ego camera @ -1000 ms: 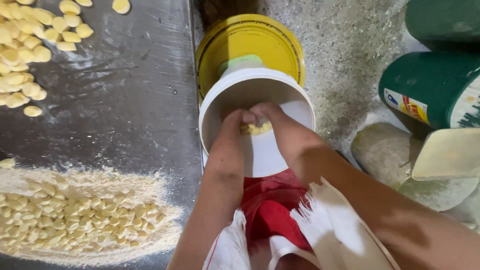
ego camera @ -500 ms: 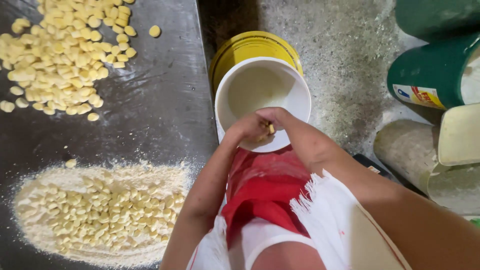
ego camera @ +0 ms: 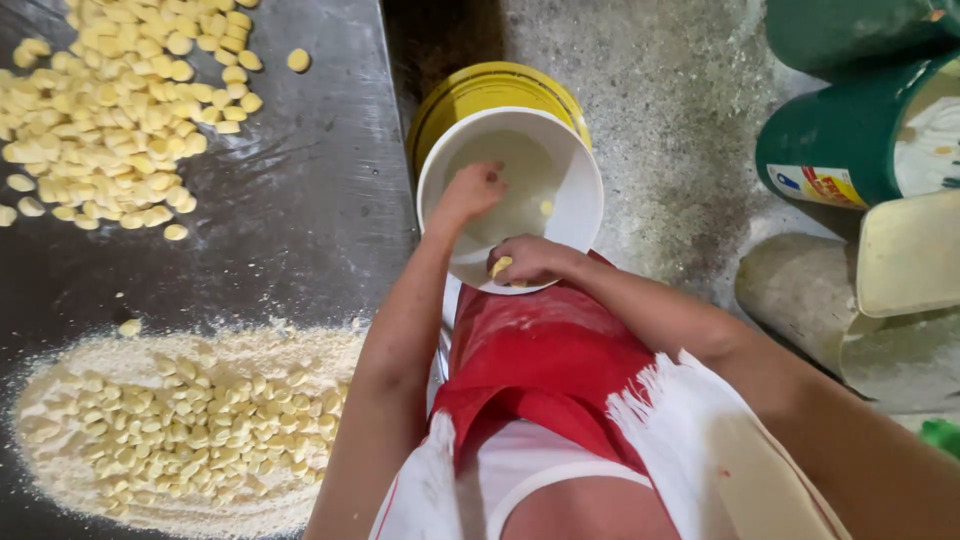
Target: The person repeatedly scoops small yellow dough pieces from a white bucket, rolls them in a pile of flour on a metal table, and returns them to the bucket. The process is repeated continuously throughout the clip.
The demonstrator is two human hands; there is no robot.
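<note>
A white bucket (ego camera: 585, 180) stands inside a yellow bucket (ego camera: 470, 92) on the floor beside the table. My left hand (ego camera: 470, 190) reaches down into the white bucket with its fingers curled; whether it holds anything does not show. A small yellow dough piece (ego camera: 545, 208) lies against the bucket's inner wall. My right hand (ego camera: 535, 262) rests at the near rim, closed on a lump of yellow dough (ego camera: 500, 267). Below the hands hang a red cloth (ego camera: 545, 360) and white fringed fabric.
A dark metal table (ego camera: 300, 220) at left carries a pile of yellow dough pieces (ego camera: 110, 110) and a floured heap of smaller pieces (ego camera: 180, 430). Green buckets (ego camera: 850, 150) and a cream lid (ego camera: 910, 255) stand at right on the concrete floor.
My hands were together over the bucket's near rim; the left hand has now moved away from the right and deeper into the white bucket. The view has shifted slightly.
</note>
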